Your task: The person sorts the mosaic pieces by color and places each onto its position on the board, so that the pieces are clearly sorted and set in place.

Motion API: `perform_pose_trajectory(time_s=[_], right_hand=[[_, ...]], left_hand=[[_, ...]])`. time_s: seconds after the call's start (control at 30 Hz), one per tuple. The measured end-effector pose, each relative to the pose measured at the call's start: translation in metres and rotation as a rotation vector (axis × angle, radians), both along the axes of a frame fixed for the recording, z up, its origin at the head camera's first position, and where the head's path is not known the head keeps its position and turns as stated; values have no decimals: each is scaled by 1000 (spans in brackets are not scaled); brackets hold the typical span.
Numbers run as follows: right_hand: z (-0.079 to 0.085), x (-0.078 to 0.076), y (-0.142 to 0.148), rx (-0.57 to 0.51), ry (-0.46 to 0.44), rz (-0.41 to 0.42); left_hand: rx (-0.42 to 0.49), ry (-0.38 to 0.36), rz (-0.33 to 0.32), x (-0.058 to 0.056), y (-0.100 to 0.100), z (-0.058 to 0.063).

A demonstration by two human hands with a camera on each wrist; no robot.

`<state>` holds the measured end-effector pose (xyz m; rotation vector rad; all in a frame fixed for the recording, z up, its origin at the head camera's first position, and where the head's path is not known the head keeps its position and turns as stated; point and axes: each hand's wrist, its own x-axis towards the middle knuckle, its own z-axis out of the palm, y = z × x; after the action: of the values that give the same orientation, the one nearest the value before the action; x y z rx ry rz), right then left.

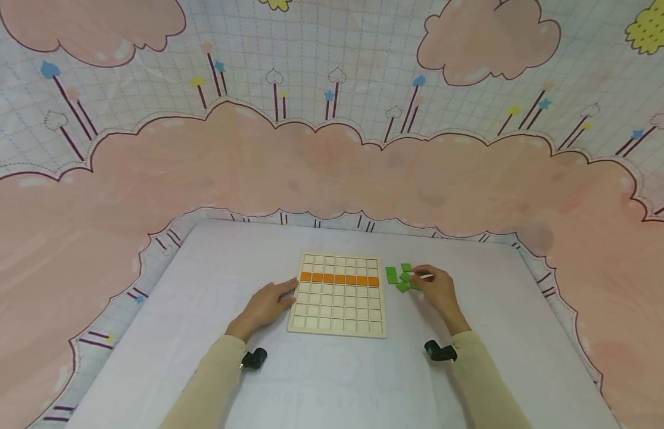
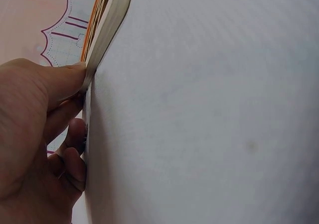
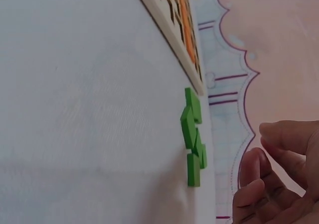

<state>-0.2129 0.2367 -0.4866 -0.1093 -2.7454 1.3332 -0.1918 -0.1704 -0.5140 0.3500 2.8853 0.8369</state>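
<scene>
A pale wooden grid board (image 1: 339,307) lies flat on the white table. One row of orange tiles (image 1: 339,279) fills its third row from the back; the other cells show pale wood. My left hand (image 1: 267,306) touches the board's left edge with thumb and forefinger, as the left wrist view shows up close. Off the board's right side lies a loose group of several green square tiles (image 1: 402,287). Above them hovers my right hand (image 1: 438,293), fingers loosely bent. In the right wrist view nothing shows between its fingertips, and the green tiles (image 3: 194,170) lie apart from them.
The white table (image 1: 203,262) spreads around the board on every side. Behind it hangs a pink and white cloth (image 1: 310,173) printed with clouds. Each wrist wears a small black device (image 1: 440,351).
</scene>
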Motion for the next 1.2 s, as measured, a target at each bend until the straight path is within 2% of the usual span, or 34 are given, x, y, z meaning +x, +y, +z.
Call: perform_pose_trajectory(time_s=[0.33,0.77,1.2], right_hand=[[-8,-4,15,59,-33,-14],[-16,-11,27,70,-183,34],[-21,-16,29,109,-219,59]], left_hand=[[0,-10,0,0,0,1],[-4,-32,2,0,1,1],[-1,-22,13,2,1,2]])
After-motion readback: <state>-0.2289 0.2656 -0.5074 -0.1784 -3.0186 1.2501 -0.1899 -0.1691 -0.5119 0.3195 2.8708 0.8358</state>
